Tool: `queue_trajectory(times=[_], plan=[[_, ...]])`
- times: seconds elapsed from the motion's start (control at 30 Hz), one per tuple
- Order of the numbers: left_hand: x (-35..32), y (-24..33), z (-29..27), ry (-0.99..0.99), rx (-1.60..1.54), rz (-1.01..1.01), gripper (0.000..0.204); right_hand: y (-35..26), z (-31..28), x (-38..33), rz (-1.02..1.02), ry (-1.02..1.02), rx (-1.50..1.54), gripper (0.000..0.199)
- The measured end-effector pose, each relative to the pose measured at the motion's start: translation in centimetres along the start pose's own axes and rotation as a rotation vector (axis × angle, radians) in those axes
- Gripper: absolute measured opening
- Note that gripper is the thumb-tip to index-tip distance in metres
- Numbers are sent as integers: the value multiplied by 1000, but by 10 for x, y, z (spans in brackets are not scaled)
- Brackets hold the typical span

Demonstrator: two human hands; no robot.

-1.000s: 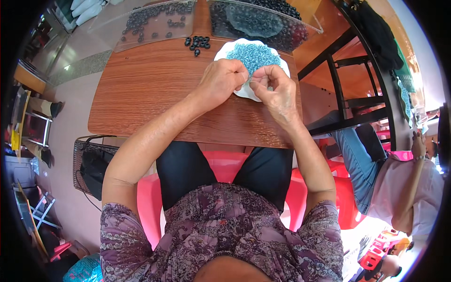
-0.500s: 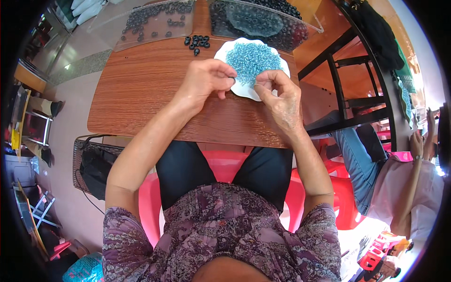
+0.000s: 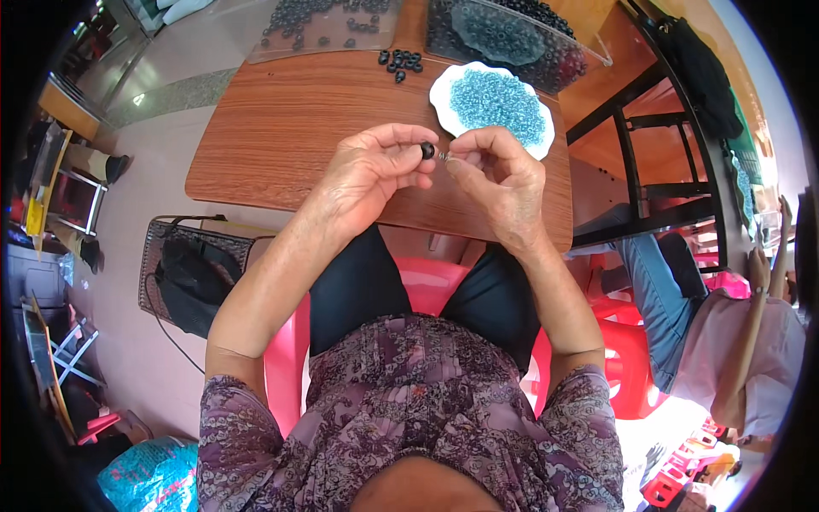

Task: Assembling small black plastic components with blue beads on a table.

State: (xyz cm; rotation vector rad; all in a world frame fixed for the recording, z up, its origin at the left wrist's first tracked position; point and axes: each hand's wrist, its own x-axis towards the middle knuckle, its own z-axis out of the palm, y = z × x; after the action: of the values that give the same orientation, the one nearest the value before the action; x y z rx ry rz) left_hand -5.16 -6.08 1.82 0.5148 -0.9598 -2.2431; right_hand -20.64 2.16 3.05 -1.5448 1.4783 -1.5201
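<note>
Floor, far left: a dark wire basket (image 3: 192,269) stands on the tiled floor beside the table, with a dark bag inside it.
Table: a brown wood-grain table (image 3: 281,136) fills the upper middle of the view; the person sits at its near edge on a pink plastic chair (image 3: 286,367).
Clear tray, upper left: a transparent tray (image 3: 320,26) at the far edge of the table holds scattered dark rings.
Loose rings: a small cluster of black rings (image 3: 399,61) lies on the bare wood just in front of that tray.
Left hand: the left hand (image 3: 375,166) is raised above the table, thumb and forefinger pressed together on a black bead (image 3: 427,150); the other fingers are curled in loosely.
Black bead: held at the tips of the left fingers, above the wood, just beside the right fingertips (touching or not, cannot tell).
Right hand: the right hand (image 3: 503,179) faces the left, thumb and forefinger pinched on something very small and pale, too small to identify.
White dish: a scalloped white dish (image 3: 444,85) heaped with blue beads (image 3: 497,104) sits on the table just beyond the right hand.
Clear tray, upper right: a second transparent tray (image 3: 589,55) behind the dish holds dark beads.
Far right: another person (image 3: 734,341) in a pink top and jeans sits well apart, beside a black metal frame (image 3: 648,183).
</note>
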Motion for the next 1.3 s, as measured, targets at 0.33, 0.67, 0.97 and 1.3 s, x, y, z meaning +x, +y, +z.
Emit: queue_trajectory(times=[0.33,0.67,0.97,1.3], plan=[[-29,2,-2,29,121,187,20,-19,20,-6,-78,-75,-16,20],[-38,1,-9,62,95,166,20,-18,27,-2,-117,-116,-92,18],[-35,-7,-27,18,-19,-24,19,-14,19,25,438,-363,139,14],[-14,-4,-45,-41,-127,-92,19,-11,25,55,347,-493,-92,11]])
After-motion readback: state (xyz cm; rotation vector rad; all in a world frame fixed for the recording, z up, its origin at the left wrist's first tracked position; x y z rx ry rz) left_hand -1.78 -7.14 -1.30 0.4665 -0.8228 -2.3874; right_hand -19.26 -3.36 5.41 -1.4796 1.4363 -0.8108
